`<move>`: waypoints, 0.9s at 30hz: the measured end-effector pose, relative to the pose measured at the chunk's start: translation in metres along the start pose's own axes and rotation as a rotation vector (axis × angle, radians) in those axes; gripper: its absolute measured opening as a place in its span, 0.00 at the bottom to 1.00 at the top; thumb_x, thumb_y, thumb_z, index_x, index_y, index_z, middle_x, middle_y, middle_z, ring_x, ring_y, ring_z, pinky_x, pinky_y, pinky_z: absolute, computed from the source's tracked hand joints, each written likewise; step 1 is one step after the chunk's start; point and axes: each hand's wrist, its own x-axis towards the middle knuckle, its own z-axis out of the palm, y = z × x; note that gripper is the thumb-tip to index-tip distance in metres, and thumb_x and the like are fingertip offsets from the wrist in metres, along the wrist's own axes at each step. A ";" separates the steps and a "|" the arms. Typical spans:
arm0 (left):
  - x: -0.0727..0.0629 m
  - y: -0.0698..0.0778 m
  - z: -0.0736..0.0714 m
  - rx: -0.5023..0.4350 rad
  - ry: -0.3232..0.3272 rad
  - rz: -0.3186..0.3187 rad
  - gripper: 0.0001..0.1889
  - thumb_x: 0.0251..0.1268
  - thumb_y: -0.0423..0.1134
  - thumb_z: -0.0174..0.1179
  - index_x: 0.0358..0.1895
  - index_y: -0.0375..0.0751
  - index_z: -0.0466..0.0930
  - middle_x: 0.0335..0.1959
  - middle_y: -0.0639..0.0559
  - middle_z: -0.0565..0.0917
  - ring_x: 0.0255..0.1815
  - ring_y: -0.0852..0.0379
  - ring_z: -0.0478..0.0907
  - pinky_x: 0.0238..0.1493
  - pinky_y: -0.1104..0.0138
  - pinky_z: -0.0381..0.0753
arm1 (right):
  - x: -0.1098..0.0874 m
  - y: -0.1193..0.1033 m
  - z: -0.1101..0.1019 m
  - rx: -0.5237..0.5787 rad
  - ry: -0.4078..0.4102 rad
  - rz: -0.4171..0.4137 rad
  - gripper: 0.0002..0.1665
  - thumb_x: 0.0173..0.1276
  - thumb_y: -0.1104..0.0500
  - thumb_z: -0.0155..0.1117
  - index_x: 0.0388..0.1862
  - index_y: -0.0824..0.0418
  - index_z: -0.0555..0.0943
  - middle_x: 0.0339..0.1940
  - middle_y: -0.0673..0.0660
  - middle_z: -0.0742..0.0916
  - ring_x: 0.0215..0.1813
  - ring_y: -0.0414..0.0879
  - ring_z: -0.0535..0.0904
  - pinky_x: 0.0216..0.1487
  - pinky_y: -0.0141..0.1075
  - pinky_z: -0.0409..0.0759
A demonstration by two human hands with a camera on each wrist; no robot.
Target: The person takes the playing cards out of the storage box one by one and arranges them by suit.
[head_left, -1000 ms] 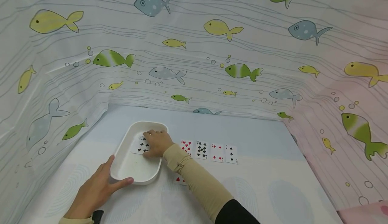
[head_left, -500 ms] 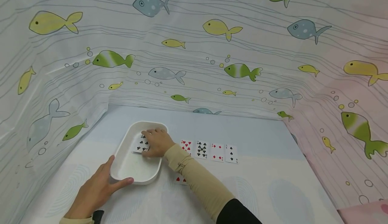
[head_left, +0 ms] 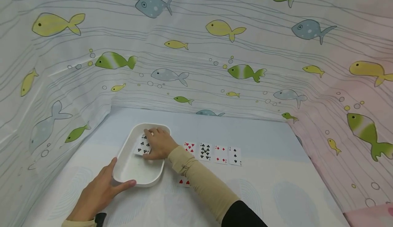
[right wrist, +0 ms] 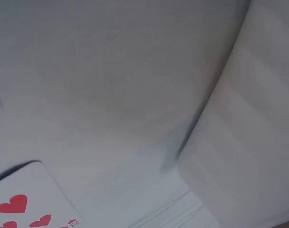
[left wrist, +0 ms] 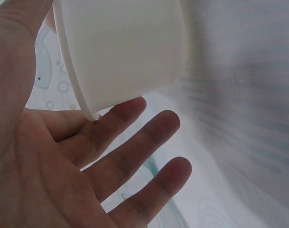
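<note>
A white plastic tub (head_left: 135, 170) stands on the left part of the table. My left hand (head_left: 99, 189) holds its near-left corner, thumb at the near rim and fingers along the outer side. In the left wrist view the other fingertips (left wrist: 168, 175) are spread below the tub wall. My right hand (head_left: 161, 143) is inside the tub and grips a clubs playing card (head_left: 143, 146) by its edges. The card faces up and looks slightly tilted; its right part is hidden under the hand. The right wrist view does not show the fingers.
To the tub's right lie several face-up cards in a row: a hearts card (head_left: 189, 147), clubs card (head_left: 204, 152), four of diamonds (head_left: 220, 154) and three of spades (head_left: 235, 156). Another hearts card (head_left: 184, 182) lies nearer, partly under the right sleeve (head_left: 202, 186). Fish-patterned cloth surrounds the table.
The clubs card has tipped and turned slightly with my right hand, which moved very little. My left hand and the tub have stayed in place.
</note>
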 end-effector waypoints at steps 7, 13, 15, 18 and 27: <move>-0.002 0.000 0.000 -0.002 0.019 0.021 0.72 0.50 0.80 0.60 0.80 0.28 0.37 0.70 0.22 0.60 0.62 0.26 0.68 0.52 0.32 0.72 | -0.006 0.002 -0.006 0.022 0.074 -0.018 0.63 0.59 0.26 0.62 0.83 0.57 0.54 0.75 0.54 0.70 0.74 0.51 0.65 0.76 0.41 0.60; 0.000 0.000 0.000 0.014 0.018 0.025 0.71 0.52 0.79 0.60 0.80 0.27 0.37 0.71 0.21 0.59 0.64 0.26 0.67 0.54 0.32 0.71 | -0.013 0.000 -0.014 0.185 0.144 -0.003 0.63 0.57 0.28 0.66 0.83 0.55 0.54 0.72 0.55 0.69 0.68 0.46 0.67 0.67 0.34 0.69; -0.001 0.001 0.000 0.014 0.020 0.030 0.70 0.53 0.79 0.60 0.80 0.27 0.37 0.71 0.21 0.59 0.65 0.25 0.66 0.54 0.32 0.71 | -0.016 -0.001 -0.018 0.224 0.163 -0.003 0.63 0.57 0.28 0.66 0.83 0.55 0.55 0.71 0.56 0.70 0.64 0.44 0.67 0.62 0.31 0.71; -0.002 0.001 0.000 0.009 0.024 0.037 0.69 0.54 0.78 0.60 0.80 0.27 0.38 0.71 0.22 0.59 0.64 0.26 0.67 0.54 0.33 0.71 | -0.022 -0.004 -0.025 0.272 0.179 -0.002 0.62 0.56 0.29 0.66 0.82 0.54 0.56 0.70 0.56 0.69 0.61 0.42 0.67 0.56 0.28 0.72; -0.003 0.001 0.002 -0.004 0.036 0.038 0.71 0.51 0.80 0.60 0.80 0.29 0.38 0.71 0.22 0.59 0.65 0.25 0.66 0.55 0.31 0.70 | -0.047 -0.005 -0.038 0.286 0.251 -0.045 0.60 0.54 0.31 0.67 0.82 0.54 0.59 0.70 0.55 0.70 0.64 0.44 0.66 0.60 0.31 0.70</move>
